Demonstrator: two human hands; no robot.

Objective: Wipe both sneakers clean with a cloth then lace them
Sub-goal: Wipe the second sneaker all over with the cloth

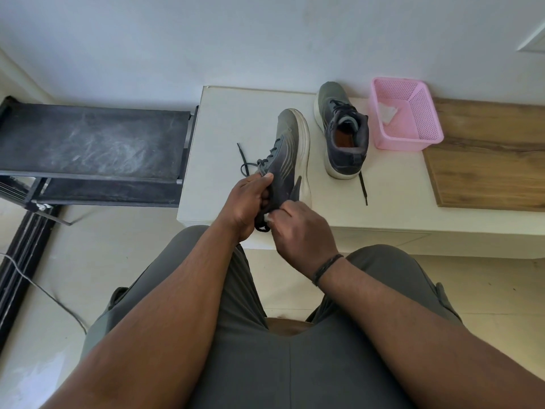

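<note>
Wiping step: left hand (pixel 247 202) held near sneaker (pixel 287 160) tilted on worktop (pixel 224 137), right hand (pixel 298 231) pinching cloth (pixel 269 217) at heel (second sneaker (pixel 343 134) waited beside); lacing likely next.

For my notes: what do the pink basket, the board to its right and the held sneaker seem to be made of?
Basket: looks like moulded plastic, glossy pink, walls perforated in a fine grid.
Board: wood or wood-look laminate, matte brown with visible grain; which one is unclear.
Sneaker: grey upper that looks like soft textile or mesh, with a thick off-white sole, probably foam or rubber.
</note>
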